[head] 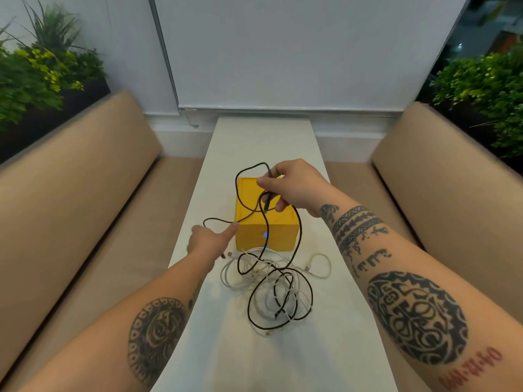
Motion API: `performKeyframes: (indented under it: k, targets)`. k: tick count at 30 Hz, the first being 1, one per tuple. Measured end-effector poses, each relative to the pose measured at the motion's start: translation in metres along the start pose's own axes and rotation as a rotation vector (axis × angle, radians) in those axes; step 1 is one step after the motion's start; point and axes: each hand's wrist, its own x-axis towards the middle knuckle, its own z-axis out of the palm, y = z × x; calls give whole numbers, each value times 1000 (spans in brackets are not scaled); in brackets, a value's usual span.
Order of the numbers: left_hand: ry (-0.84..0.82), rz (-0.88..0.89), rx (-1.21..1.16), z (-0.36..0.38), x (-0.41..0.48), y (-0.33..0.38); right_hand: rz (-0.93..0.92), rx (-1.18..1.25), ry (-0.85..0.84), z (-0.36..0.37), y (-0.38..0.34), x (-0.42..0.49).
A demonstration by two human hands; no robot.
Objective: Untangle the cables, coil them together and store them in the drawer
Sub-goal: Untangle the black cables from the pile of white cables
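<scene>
Black cable (pixel 236 182) pinched by right hand (pixel 297 185), left hand (pixel 206 243) forefinger out, grip unclear

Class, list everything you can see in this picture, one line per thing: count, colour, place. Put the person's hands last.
black braided cable: one, black, lifted over the box and trailing into the pile
tangled white cables: several, exact number unclear, white, on the table in front of the box
yellow drawer box: one, yellow, mid-table
round knob: one, blue, on the box front
narrow table: one, white, centre
padded benches: two, tan, either side
leafy plants: two groups, green, behind the benches
roller blind: one, white, far wall
right hand: pinches the black cable's end above the box
left hand: left of the box, forefinger extended, grip unclear
</scene>
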Motion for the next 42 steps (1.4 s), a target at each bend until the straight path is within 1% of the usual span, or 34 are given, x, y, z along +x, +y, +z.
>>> performKeyframes:
  k: [1,2,3,4,5,6,7,8,9,10,11,12,15,17,19,21,23,26,28,30,32,34,37,38,39,42]
  targets:
    - [92,-65,16,0,2,1,17,20,-21,-1,-3,-1]
    - [194,-70,66,-1,1,3,38,29,-42,-2,-4,-1]
    - [308,-20,83,-3,-5,5,57,29,-60,-3,-4,-2]
    - [424,115,49,-5,-12,8,72,28,-75,-4,-3,-2]
    - [481,306,-1,-7,-22,10,84,35,-88,-3,-2,-1]
    - [425,492,-54,-9,-27,14,93,54,-98,-3,-1,0]
    - [262,625,-89,-11,-36,18,101,84,-109,-2,0,0]
    - [6,685,-88,-11,-42,22,109,122,-120,-1,0,1]
    - [-273,702,-22,-8,-49,25,118,165,-132,1,0,1]
    - [-484,712,101,-3,-54,27,129,209,-141,3,-1,1]
    - [-627,712,190,4,-57,27,142,254,-150,5,-1,1]
    - [-681,706,204,12,-62,29,156,300,-166,6,-1,1]
    - [-638,649,0,28,-70,35,146,436,-248,8,4,0]
    - [-641,639,-58,29,-68,39,82,431,-282,7,13,-2]
    - [-709,566,-178,25,-66,41,23,412,-280,6,20,-5]
    - [-814,519,-288,23,-66,44,-17,395,-236,7,27,-6]
    - [-904,482,-393,21,-68,50,-44,387,-143,8,31,-8]
    - [-928,378,-631,21,-68,58,-39,445,-55,7,31,-5]
    - [-961,286,-738,19,-66,60,-32,377,-6,6,31,-3]
    - [-937,268,-777,21,-63,60,-14,312,8,3,35,-1]
    - [-843,305,-776,25,-68,62,7,344,-3,2,41,0]
    - [-728,317,-833,25,-73,70,12,328,4,4,51,-1]
    - [-540,180,-1042,19,-72,84,61,180,13,15,71,-10]
    - [-486,127,-1097,16,-70,88,87,112,-34,19,77,-15]
    - [-436,81,-1141,13,-69,93,101,31,-116,25,85,-19]
    - [-313,-7,-1207,7,-68,105,38,-194,-422,45,99,-30]
